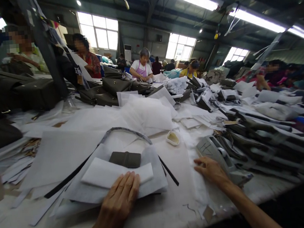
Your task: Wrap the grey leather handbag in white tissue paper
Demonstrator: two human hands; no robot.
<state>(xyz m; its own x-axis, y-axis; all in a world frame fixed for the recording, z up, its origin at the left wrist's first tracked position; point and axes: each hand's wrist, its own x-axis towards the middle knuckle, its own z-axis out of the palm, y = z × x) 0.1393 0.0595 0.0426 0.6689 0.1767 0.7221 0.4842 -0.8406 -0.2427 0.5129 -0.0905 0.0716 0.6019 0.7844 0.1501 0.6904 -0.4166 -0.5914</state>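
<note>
My left hand lies flat, fingers stretched out, pressing on a folded white foam sheet. Under the foam are white paper sheets, and a dark grey-green folded piece with a band across it shows just behind. A long dark strap arches around this bundle, its two ends resting on the table. My right hand is beside a grey tape dispenser with black marks on its side. Its fingers are curled in a pinch, and anything between them is too small to make out.
A small white dish with yellowish contents stands beyond the bundle. Paper sheets spread behind it. Dark bags are stacked at right, more bags farther back. A dark post rises at left. Several people work around the tables.
</note>
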